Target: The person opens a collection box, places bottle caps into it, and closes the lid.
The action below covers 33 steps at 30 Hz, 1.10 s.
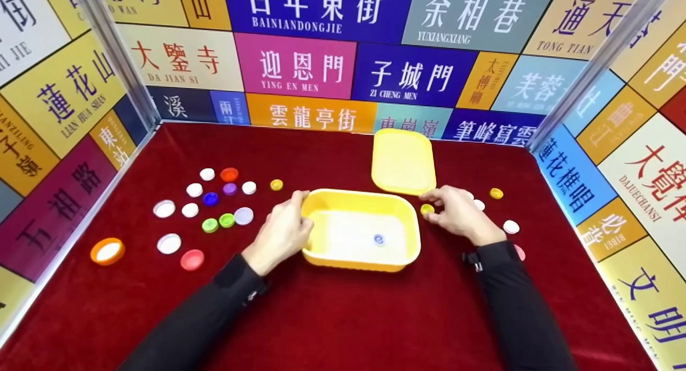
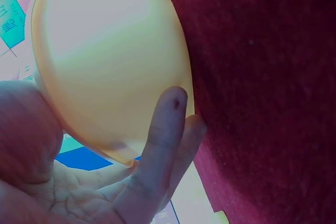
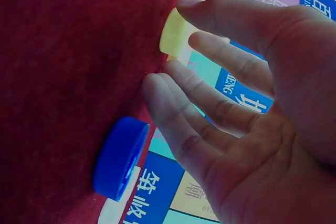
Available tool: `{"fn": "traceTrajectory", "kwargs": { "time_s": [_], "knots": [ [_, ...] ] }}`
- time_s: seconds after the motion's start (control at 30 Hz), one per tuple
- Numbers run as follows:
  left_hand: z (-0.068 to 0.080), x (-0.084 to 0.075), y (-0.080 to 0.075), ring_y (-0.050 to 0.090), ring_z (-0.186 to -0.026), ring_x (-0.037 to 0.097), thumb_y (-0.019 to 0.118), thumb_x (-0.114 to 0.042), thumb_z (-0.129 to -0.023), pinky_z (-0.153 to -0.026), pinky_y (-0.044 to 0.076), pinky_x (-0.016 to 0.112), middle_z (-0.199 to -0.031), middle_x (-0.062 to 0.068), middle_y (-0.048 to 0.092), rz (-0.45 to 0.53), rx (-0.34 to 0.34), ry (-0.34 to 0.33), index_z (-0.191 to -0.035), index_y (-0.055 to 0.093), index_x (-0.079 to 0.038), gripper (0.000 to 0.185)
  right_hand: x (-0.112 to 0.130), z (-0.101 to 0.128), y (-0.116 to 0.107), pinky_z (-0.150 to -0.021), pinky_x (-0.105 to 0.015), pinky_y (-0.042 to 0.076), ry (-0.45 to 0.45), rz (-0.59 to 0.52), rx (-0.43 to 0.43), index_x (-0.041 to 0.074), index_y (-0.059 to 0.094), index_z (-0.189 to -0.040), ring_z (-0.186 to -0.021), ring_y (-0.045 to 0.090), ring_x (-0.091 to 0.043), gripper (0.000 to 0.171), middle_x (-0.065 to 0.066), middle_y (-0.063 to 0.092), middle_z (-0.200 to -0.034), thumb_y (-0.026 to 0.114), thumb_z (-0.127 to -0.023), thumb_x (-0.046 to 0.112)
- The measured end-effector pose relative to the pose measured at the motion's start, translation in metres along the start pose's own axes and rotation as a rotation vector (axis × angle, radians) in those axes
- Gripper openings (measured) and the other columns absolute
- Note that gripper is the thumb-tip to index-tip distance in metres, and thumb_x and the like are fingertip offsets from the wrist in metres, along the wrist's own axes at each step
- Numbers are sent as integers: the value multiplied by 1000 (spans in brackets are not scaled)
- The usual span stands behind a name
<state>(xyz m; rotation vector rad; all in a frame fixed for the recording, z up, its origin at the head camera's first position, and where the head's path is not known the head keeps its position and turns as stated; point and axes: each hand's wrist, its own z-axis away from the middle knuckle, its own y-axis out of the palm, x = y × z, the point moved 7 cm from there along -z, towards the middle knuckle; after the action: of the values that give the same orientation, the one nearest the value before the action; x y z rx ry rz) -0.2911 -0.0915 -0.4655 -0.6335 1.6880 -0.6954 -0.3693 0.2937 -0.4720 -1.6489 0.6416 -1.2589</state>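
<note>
On red bench [image 1: 343,317], grips yellow tub [image 1: 353,262] by 1 end with left hand [image 1: 284,229]. Has thumb and forefinger of right hand [image 1: 461,213] at either side of yellow cap [image 1: 427,209]; cannot tell whether pinching. Has 1 small cap [image 1: 379,239] inside tub, between hands, lid [image 1: 404,162] ahead of right hand, blue cap [image 3: 121,158] near right hand, loose caps [image 1: 227,220] left of left hand.

Uncovered yellow tub [image 1: 353,261], upright, yellow cap [image 1: 427,209] just beside

head: bright, edges stretched | left wrist: hazy, pale glare across tub [image 2: 113,66] | right wrist: dim, soft detail
</note>
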Motion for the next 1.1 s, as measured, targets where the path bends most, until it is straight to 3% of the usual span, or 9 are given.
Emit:
{"fn": "traceTrajectory", "kwargs": {
  "time_s": [0.17,0.4,0.63,0.9,1.1],
  "knots": [
    [0,-1,0,81,-118,38,69,-5,-107,-98,71,53,-156,25,73,0,5,0,-162,58,-1,57,1,0,3,-107,-61,65,-16,5,3,5,85,-136,-116,79,-41,35,-22,82,-127,86,-101,9],
    [-1,-1,0,81,-118,38,69,-5,-107,-97,71,51,-157,26,73,5,10,-1,-163,57,0,58,5,0,2,-94,-49,65,-43,5,-13,7,90,-125,-100,79,-32,24,-19,82,-114,86,-101,8],
    [-1,1,1,81,-114,37,70,-6,-107,-93,71,49,-154,26,74,4,7,-1,-163,57,-1,57,5,0,2,-91,-44,65,-45,11,-24,7,90,-124,-99,80,-31,24,-17,84,-114,86,-101,7],
    [0,0,1,82,-115,37,69,-5,-106,-96,71,52,-152,27,75,-2,-1,12,-161,58,1,56,5,1,2,-93,-50,67,-47,20,-20,5,90,-123,-100,81,-32,24,-18,83,-116,87,-100,7],
    [0,0,1,81,-113,37,69,-6,-107,-93,72,50,-153,27,74,0,4,4,-162,57,0,57,8,0,-1,-90,-46,66,-66,31,-40,5,91,-122,-98,80,-32,23,-17,83,-113,86,-100,8]
  ]
}}
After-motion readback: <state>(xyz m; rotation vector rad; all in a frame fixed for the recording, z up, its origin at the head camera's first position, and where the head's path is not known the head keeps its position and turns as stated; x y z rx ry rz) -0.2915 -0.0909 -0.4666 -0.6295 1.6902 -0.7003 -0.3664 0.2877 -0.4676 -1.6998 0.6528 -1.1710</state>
